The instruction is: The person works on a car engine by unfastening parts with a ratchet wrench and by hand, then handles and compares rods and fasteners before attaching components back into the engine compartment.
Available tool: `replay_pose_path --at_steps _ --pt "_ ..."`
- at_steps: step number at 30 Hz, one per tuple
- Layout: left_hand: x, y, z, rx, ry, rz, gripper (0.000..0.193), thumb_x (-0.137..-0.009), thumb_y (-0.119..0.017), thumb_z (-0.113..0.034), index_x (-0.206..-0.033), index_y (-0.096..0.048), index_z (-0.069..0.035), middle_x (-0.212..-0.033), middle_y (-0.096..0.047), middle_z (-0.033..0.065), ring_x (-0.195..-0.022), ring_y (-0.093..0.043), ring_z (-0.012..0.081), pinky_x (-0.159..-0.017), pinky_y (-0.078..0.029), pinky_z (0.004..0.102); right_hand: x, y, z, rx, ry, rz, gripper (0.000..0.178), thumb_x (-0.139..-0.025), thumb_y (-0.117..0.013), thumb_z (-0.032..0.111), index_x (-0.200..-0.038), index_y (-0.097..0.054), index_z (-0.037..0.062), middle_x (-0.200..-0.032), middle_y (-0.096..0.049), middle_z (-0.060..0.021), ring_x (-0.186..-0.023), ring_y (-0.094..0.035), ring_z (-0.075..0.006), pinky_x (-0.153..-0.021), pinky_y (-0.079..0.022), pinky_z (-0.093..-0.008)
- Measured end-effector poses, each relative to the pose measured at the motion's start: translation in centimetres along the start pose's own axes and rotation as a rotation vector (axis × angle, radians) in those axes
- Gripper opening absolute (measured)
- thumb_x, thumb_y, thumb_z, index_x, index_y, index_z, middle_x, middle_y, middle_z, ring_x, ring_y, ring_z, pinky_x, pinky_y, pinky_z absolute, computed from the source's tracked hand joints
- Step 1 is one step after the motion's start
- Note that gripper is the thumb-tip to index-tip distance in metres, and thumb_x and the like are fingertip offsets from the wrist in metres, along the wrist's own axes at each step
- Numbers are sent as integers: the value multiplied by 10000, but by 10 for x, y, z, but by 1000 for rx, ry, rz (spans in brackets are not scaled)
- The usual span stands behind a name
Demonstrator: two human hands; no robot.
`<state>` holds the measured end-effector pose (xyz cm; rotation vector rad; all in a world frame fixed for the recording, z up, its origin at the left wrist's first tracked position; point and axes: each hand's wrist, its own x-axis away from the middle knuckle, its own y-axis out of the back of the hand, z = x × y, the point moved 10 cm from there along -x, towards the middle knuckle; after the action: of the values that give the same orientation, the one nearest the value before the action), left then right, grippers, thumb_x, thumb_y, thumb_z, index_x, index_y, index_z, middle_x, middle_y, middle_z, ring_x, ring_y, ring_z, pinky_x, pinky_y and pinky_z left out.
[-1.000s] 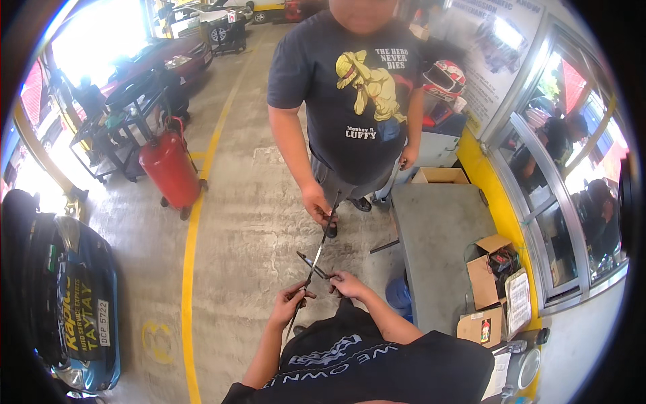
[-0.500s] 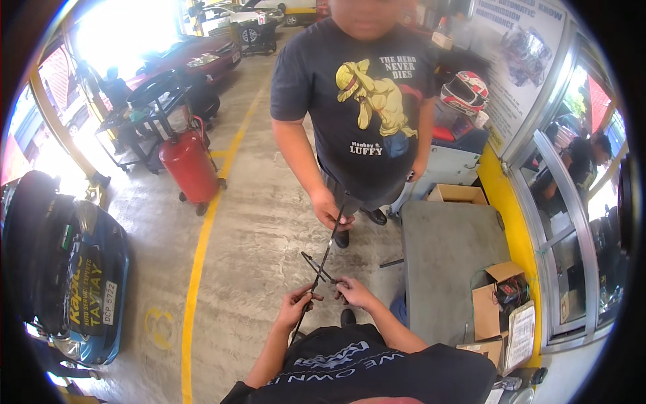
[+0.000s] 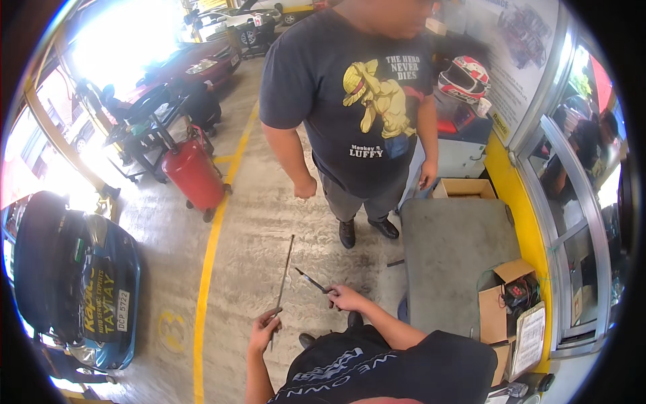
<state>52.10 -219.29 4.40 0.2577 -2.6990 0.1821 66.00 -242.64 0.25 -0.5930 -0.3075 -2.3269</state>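
Note:
My left hand (image 3: pixel 264 330) grips the lower end of a long thin metal rod (image 3: pixel 285 273) that points up and away from me. In my right hand (image 3: pixel 346 297) is a short dark tool (image 3: pixel 310 280) whose tip slants toward the rod without touching it. A person in a dark printed T-shirt (image 3: pixel 360 101) stands facing me just beyond; that person's nearer hand (image 3: pixel 305 188) hangs empty above the rod's far tip. My dark shirt (image 3: pixel 397 370) fills the lower edge.
A grey mat (image 3: pixel 454 262) lies to my right by a yellow curb, with open cardboard boxes (image 3: pixel 505 303). A red tank on wheels (image 3: pixel 194 174) stands left of a yellow floor line (image 3: pixel 210 262). A blue car front (image 3: pixel 81 283) is far left. A helmet (image 3: pixel 464 77) rests on a counter.
The standing person has let go of the rod's top end and drawn that hand back. The rod and the short tool, crossed before, are now apart, one in each of my hands.

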Motion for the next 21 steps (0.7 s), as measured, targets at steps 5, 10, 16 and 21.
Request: replay_pose_path --at_steps 5,10,16,21 --pt "63 95 224 -97 325 -408 310 -949 -569 -112 -1196 -579 76 -796 -704 164 -629 -651 155 -525 -465 281 -10 -8 -8 187 12 164 368 -980 -495 177 -1297 -522 -9 -836 -711 -86 -614 -597 -160 -580 -495 -330" --pt "220 56 392 -1163 664 584 427 -839 -708 -217 -1035 -615 150 -944 -713 217 -910 -701 318 -675 -574 388 1 10 -2 205 25 188 351 -976 -486 151 -1279 -531 -21 -821 -709 -94 -630 -611 -170 -592 -507 -328" --pt "247 45 383 -376 847 -192 420 -856 -682 -181 -1074 -578 162 -952 -705 237 -890 -705 338 -671 -585 400 -8 48 -47 140 -68 191 320 -979 -493 151 -1244 -548 -21 -824 -710 -93 -600 -599 -151 -577 -503 -315" --pt "230 47 393 168 810 -495 416 -869 -660 -151 -1107 -547 172 -960 -699 254 -874 -709 355 -668 -594 410 -20 51 -17 156 -52 184 294 -965 -549 162 -1194 -568 -22 -828 -702 -105 -595 -613 -157 -578 -516 -319"
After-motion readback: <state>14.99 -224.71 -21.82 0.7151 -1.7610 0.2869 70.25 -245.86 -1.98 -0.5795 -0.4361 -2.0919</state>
